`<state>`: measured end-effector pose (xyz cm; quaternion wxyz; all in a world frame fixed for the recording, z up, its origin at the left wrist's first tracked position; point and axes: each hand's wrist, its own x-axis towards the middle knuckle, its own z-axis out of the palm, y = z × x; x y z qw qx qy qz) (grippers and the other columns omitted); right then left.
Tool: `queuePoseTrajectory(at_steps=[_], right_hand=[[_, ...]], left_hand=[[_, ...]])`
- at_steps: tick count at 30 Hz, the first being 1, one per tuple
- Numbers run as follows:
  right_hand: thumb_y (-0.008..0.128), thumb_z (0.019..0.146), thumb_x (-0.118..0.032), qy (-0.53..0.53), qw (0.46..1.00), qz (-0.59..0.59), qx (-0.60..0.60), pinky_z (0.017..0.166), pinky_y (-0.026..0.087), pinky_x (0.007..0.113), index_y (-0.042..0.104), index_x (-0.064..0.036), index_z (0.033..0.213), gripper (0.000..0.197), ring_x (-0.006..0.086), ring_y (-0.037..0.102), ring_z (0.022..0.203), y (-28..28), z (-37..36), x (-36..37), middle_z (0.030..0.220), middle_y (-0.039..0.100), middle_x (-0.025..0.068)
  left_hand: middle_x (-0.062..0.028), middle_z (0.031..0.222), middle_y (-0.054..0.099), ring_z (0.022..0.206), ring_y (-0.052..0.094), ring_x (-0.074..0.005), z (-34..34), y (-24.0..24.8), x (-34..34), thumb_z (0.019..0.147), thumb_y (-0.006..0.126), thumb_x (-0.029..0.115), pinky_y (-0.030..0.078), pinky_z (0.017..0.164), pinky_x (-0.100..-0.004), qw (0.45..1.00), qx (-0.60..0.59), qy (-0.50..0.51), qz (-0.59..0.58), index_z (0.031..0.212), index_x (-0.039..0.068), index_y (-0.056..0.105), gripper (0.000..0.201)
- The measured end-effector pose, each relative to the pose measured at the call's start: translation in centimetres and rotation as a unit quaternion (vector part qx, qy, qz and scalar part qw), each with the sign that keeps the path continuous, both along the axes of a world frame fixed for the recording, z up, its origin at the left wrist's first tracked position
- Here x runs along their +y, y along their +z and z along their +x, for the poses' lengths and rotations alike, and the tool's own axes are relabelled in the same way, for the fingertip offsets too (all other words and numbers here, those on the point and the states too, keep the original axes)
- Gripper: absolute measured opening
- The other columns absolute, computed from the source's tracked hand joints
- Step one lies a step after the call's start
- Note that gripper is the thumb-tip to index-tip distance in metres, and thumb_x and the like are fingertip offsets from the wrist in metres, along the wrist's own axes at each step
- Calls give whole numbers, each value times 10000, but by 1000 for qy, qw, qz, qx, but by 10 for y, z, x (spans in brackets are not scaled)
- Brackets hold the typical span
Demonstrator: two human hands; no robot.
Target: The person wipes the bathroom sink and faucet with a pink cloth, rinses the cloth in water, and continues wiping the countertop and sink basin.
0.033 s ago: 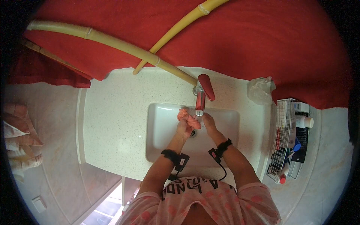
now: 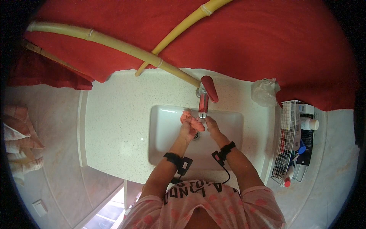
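A wet-looking, bunched coral-pink cloth (image 2: 196, 124) is gripped in my left hand (image 2: 187, 131), above the white sink basin (image 2: 160, 150) and close to the drain (image 2: 196, 136). My right hand (image 2: 212, 125) is beside the cloth, just right of and below the spout, its fingers curled inward. What those fingers hold, if anything, is hidden. Over both hands stands the tap (image 2: 204, 107), chrome with a red lever. Whether water runs from it is hard to make out.
Speckled white countertop (image 2: 114, 126) surrounds the basin. Two bamboo poles (image 2: 118, 45) cross over red fabric (image 2: 267, 42) behind it. A crumpled clear plastic bag (image 2: 264, 92) sits at the back right. Farther right, a white wire basket (image 2: 289, 141) holds bottles and tubes. Towels (image 2: 21, 137) hang at left.
The fingers of my right hand have shifted very slightly toward the cloth. Nothing else has visibly moved.
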<state>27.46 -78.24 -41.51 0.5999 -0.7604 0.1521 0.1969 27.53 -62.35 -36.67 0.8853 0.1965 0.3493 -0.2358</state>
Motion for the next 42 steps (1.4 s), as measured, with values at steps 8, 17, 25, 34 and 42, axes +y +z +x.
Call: queuePoseTrajectory(at_steps=[8,17,25,34,42], right_hand=[[574,877,-478,-90,908,348,216,671,500,285,574,-139,1068,389,152,613,851,14,-9,15,1010,637,26],[591,908,-250,19,985,28,-167,515,459,269,579,-79,943,175,114,565,665,78,-30,89,798,591,47],[586,837,-384,38,977,-196,-80,745,484,492,589,-41,998,378,437,597,873,58,16,63,995,589,262],[659,774,-379,62,978,-195,50,727,496,479,589,-58,1001,400,409,611,896,77,21,50,946,631,214],[611,833,-441,-12,962,-164,-219,628,489,463,624,-26,835,415,388,640,758,90,-17,99,778,651,209]], left_hand=[[-30,950,595,770,557,-178,8,-20,7,976,478,237,507,768,-354,996,-34,75,-23,1075,139,533,151],[-84,1013,602,872,596,-250,-4,-75,16,996,417,340,521,785,-395,987,31,144,68,1152,105,520,301],[-60,940,612,877,598,-176,2,-92,5,989,358,377,508,780,-348,993,-65,4,-99,1042,112,570,343],[-29,970,609,880,603,-189,4,-26,-18,998,396,353,515,826,-345,999,-2,-26,-28,1072,96,565,316],[-17,891,603,795,602,-199,6,-44,14,968,447,344,513,713,-346,998,27,41,31,995,116,572,262]])
